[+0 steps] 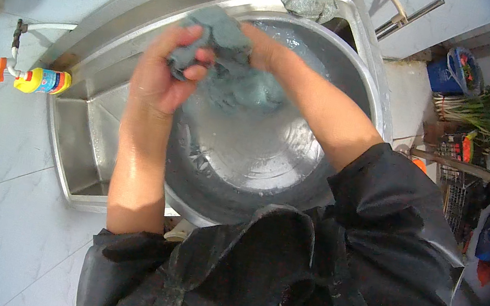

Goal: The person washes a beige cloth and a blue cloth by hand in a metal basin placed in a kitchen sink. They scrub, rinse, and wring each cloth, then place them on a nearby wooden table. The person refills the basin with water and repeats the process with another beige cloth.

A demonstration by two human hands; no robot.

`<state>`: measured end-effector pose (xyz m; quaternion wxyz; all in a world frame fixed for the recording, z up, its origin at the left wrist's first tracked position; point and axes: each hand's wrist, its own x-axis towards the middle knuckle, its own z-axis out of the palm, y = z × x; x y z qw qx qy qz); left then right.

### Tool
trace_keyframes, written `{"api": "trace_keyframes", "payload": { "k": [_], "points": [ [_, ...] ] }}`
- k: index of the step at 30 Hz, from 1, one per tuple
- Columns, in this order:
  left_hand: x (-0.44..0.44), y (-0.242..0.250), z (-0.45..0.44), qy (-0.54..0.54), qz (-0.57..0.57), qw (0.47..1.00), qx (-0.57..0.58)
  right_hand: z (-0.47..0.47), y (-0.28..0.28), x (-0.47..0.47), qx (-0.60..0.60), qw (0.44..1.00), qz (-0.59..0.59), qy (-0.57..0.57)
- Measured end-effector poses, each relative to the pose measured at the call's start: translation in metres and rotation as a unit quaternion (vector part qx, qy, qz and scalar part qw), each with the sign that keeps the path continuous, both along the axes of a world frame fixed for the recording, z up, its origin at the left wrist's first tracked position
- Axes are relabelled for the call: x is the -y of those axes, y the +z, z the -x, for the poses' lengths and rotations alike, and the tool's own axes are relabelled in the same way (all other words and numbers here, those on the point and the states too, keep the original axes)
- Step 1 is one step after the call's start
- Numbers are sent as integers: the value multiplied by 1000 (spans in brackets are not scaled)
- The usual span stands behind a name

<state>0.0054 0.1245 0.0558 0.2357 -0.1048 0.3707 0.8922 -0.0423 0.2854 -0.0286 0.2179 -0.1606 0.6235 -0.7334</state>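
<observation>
A wet grey-green cloth (226, 34) is bunched between my hands above a large round metal basin (235, 205). My left hand (175, 59) grips its near-left end, fingers curled into the folds. Around the cloth's right side is my right hand (261, 47), its fingers mostly hidden behind the fabric. Part of the cloth hangs down toward cloudy water (248, 134) in the basin. Both forearms look wet and reach over the basin's rim.
The basin rests on a stainless steel sink (65, 141). Another grey cloth (308, 3) lies on the sink's back edge. A yellow bottle (43, 81) stands at the left. Leafy green onions (483, 114), a blue bucket (445, 75) and a wire crate (457, 190) are on the right.
</observation>
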Motion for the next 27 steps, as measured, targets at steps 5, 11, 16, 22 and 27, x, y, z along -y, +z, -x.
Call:
{"api": "trace_keyframes", "payload": {
  "k": [5, 11, 16, 22, 27],
  "points": [
    [23, 24, 10, 11, -2, 999, 43, -30, 31, -47, 236, 966, 56, 84],
    [25, -37, 14, -135, 40, 987, -73, -33, 50, -118, 287, 926, -108, 218],
    [17, -110, 39, 2, 259, 963, 74, 14, -52, -83, 214, 961, -172, -24],
    [-3, -237, 39, -107, 562, 818, -61, -10, -164, -33, -116, 828, -526, -154],
    [-23, -254, 21, -119, 586, 801, 21, -9, -161, -19, -117, 773, -624, 16]
  ]
}}
